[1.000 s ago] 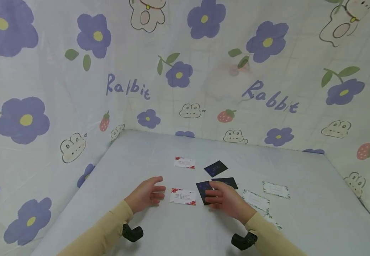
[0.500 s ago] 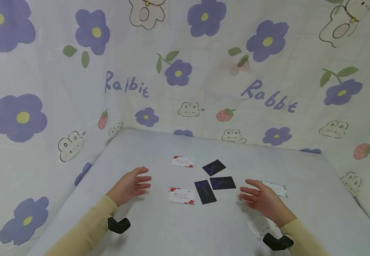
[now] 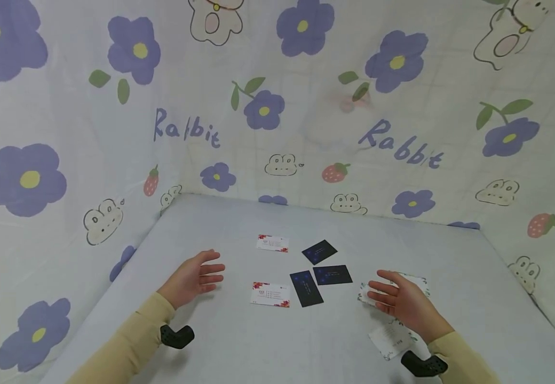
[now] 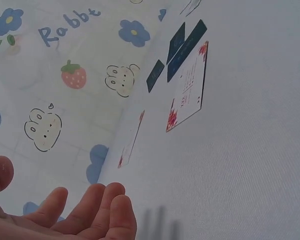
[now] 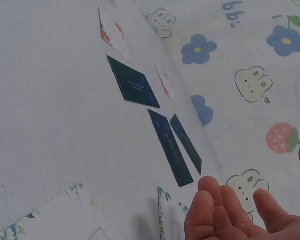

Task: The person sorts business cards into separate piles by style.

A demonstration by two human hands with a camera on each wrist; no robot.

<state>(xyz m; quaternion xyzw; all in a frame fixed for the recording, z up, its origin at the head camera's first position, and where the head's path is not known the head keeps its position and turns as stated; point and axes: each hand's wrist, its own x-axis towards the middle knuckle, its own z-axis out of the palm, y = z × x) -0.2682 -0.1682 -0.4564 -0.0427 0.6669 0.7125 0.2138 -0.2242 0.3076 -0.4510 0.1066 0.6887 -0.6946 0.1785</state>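
Barely shifted since half a second ago, both hands. Left hand [image 3: 193,277] hovering empty, fingers loosely spread, beside white red-flowered paper card [image 3: 270,294] mid-table. Three dark navy cards [image 3: 306,288] further right. Right hand [image 3: 399,300] open, holding nothing, partly hiding white green-edged card [image 3: 365,292]; contact unclear. Print illegible.
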